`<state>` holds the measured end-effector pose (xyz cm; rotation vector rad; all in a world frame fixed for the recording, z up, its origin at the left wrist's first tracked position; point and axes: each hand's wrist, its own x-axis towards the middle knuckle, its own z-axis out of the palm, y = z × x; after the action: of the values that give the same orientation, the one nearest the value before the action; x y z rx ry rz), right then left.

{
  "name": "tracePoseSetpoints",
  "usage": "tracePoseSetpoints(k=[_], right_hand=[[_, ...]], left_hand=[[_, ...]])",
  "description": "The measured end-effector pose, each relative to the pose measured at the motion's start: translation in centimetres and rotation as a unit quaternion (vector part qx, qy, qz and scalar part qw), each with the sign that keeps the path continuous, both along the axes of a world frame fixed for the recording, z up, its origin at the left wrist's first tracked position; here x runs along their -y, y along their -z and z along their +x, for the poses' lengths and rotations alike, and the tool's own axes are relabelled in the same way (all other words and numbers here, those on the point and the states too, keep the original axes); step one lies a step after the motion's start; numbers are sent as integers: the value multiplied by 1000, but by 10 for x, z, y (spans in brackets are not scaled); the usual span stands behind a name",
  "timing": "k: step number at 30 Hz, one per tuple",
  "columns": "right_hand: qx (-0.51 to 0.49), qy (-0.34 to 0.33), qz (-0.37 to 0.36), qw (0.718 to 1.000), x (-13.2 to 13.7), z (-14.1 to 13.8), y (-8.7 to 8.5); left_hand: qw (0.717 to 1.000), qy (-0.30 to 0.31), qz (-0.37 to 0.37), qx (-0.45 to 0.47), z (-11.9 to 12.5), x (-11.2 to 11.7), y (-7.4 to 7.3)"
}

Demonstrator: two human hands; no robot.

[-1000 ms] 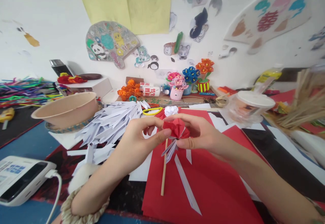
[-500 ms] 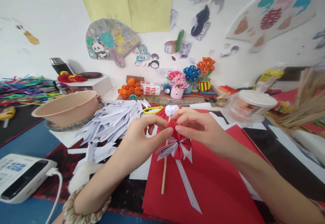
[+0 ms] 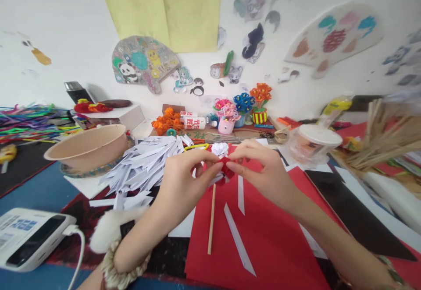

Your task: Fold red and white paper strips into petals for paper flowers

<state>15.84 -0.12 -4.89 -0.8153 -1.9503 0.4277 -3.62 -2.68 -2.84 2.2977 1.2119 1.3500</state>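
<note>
Between my two hands is a small folded red-and-white paper piece, pinched by the fingertips from both sides. My left hand is closed on its left edge, and my right hand grips the right edge. Much of the piece is covered by my fingers. Just behind it shows a white crumpled paper flower. Below, a thin wooden stick lies on stacked red paper, its upper end hidden. Two white paper strips lie there too, one long strip and one shorter strip.
Left of my hands lies a heap of folded white paper strips, beside a beige basin. A white power bank with a cable sits front left. At right stands a lidded tub; small flower pots line the back.
The red-and-white paper, which was fanned out below my fingers, is now bunched up between the fingertips. A shorter white strip has come into view. The camera view has shifted slightly.
</note>
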Motion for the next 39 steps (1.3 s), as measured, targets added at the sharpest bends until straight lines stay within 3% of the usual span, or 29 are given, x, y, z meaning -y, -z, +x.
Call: tracePoseSetpoints(k=[4, 7, 13, 20, 24, 30, 36, 39], right_hand=[[30, 55, 154, 986, 2, 2, -1], [62, 85, 240, 965, 11, 5, 12], [184, 75, 255, 946, 34, 13, 46], [225, 48, 282, 932, 39, 13, 59], [234, 45, 276, 931, 38, 11, 61], [236, 91, 279, 926, 39, 7, 64], [215, 67, 265, 938, 39, 6, 66], [227, 64, 273, 933, 39, 7, 68]], left_hand=[[967, -41, 223, -114, 2, -4, 10], [938, -34, 293, -182, 1, 0, 22], [909, 25, 271, -315, -2, 20, 48], [904, 27, 218, -367, -2, 27, 57], [904, 36, 219, -366, -4, 26, 58], [936, 57, 174, -300, -7, 26, 63], [952, 8, 152, -266, -7, 24, 67], [949, 11, 158, -272, -8, 23, 67]])
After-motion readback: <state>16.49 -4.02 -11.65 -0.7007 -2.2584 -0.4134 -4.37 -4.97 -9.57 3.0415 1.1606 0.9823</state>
